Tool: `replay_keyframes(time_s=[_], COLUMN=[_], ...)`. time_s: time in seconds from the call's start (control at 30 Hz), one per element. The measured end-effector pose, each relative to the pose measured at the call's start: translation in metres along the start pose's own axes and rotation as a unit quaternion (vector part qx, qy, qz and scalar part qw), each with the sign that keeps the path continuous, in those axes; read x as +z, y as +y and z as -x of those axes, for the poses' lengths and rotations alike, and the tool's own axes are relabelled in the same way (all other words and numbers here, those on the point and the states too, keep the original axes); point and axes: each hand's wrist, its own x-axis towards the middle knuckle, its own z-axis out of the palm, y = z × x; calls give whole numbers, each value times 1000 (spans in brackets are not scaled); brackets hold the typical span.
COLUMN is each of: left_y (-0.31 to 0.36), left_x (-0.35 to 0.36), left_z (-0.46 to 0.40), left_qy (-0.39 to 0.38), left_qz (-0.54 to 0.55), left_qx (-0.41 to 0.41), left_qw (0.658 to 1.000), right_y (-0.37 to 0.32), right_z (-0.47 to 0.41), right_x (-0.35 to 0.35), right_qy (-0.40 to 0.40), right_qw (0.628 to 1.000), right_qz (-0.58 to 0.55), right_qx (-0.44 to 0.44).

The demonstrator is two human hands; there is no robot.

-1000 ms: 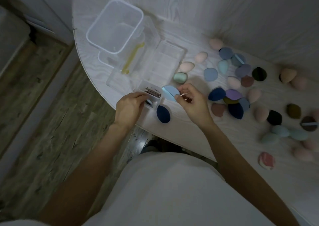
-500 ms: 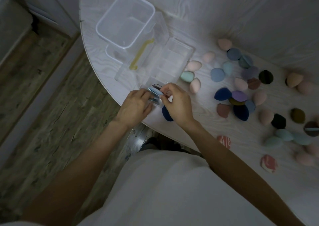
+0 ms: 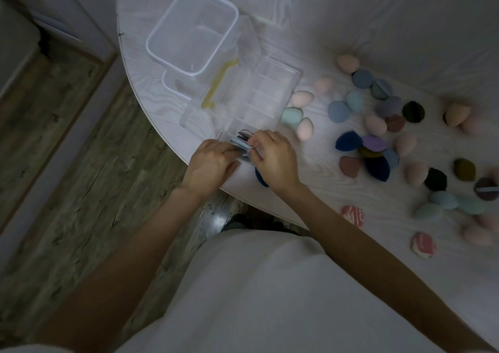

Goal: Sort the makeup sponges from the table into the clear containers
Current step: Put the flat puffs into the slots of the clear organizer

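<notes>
Slotting a flat blue sponge into the divided box

Both hands, left hand point(image 3: 209, 161) and right hand point(image 3: 274, 157), pinch the sponge point(image 3: 239, 144) at the box's point(image 3: 270, 93) nearest compartment; next, probably release and fetch another from the table point(image 3: 337, 23).

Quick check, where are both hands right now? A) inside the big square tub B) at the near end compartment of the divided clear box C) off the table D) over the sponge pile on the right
B: the left hand and right hand meet at the near end of the divided clear box, pushing a light blue puff in beside dark ones.
</notes>
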Motion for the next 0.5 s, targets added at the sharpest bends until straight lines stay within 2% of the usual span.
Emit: replay_keyframes(time_s=[0.1, 0.17, 0.27, 0.4, 0.5], left_y=[-2, -1, -1, -2, 2], left_x=[1, 1, 3, 9, 11], left_z=[2, 3, 4, 3, 4], left_qy=[9, 1, 14, 72, 101], left_qz=[-8, -5, -4, 33, 47], left_qx=[4, 8, 14, 11, 11], left_qw=[1000, 1000, 1000, 997, 994], right_y=[2, 2, 5, 13, 11], right_z=[-2, -5, -11, -11, -12], right_x=[13, 17, 17, 13, 19], right_qy=[14, 15, 10, -14, -37], right_qw=[986, 973, 971, 987, 978], right_qz=[160, 220, 220, 137, 181], right_qx=[-41, -72, -95, -85, -94])
